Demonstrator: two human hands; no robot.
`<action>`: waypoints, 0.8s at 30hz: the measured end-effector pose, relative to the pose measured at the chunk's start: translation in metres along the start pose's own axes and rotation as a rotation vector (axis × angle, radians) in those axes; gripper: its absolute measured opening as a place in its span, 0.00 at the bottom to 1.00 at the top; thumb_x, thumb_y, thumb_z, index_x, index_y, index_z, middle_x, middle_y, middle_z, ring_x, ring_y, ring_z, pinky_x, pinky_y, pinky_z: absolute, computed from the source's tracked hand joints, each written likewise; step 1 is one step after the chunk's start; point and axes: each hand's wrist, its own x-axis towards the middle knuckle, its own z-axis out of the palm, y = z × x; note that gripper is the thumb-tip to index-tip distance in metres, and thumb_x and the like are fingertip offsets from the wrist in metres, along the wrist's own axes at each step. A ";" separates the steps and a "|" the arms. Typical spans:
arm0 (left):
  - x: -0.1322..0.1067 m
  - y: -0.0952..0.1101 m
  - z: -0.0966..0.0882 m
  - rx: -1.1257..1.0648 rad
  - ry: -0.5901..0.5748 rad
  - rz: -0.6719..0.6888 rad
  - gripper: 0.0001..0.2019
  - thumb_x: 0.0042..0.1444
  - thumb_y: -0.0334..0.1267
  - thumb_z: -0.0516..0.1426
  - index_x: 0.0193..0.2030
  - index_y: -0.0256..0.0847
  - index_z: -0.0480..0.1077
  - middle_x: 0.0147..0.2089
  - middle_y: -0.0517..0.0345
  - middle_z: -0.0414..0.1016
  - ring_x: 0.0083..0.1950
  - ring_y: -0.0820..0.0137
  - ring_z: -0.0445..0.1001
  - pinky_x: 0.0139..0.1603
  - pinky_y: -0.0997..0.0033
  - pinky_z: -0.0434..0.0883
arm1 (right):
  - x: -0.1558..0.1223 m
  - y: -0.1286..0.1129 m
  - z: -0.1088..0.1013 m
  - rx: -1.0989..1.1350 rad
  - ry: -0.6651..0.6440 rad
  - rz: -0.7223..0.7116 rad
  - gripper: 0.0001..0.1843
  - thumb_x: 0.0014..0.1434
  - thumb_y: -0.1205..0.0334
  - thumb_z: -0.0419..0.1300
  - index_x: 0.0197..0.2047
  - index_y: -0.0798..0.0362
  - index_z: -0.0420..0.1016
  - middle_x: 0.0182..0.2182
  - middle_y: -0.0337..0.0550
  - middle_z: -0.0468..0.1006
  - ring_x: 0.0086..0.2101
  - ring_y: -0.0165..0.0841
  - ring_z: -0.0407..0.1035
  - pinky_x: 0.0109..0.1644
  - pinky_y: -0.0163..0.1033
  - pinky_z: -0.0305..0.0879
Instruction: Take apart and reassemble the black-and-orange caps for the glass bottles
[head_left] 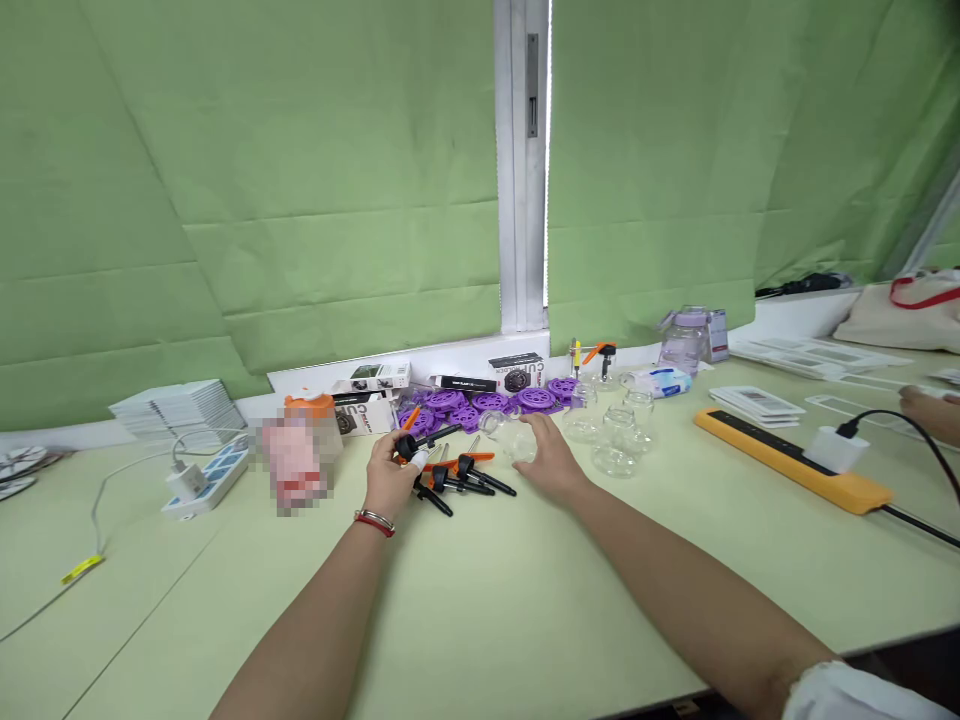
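My left hand [388, 475] is closed around a black bottle top [407, 446] with a black stem-like part and an orange piece beside it. The thumb has a white covering. Just below and to the right, several similar black tops [465, 470] with orange levers and thin metal tubes lie in a pile on the table. My right hand [553, 462] is wrapped round a clear bottle [516, 438], tilted with its mouth toward the left hand. Part of the bottle is hidden by the fingers. To the right, several clear bottles [616, 455] stand upright without tops.
Purple wheel-shaped parts [536, 399] and small boxes [366, 415] lie along the back. A yellow power strip [787, 465] is at right, a white one [214, 480] at left. Another person's hand [930, 412] rests near papers at far right.
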 end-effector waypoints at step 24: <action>-0.016 0.024 0.010 -0.405 -0.332 -0.009 0.26 0.32 0.40 0.69 0.43 0.40 0.72 0.40 0.56 0.70 0.42 0.67 0.71 0.45 0.63 0.70 | -0.008 -0.015 -0.023 -0.009 -0.259 -0.238 0.37 0.44 0.72 0.62 0.59 0.48 0.62 0.61 0.49 0.57 0.60 0.43 0.53 0.62 0.51 0.54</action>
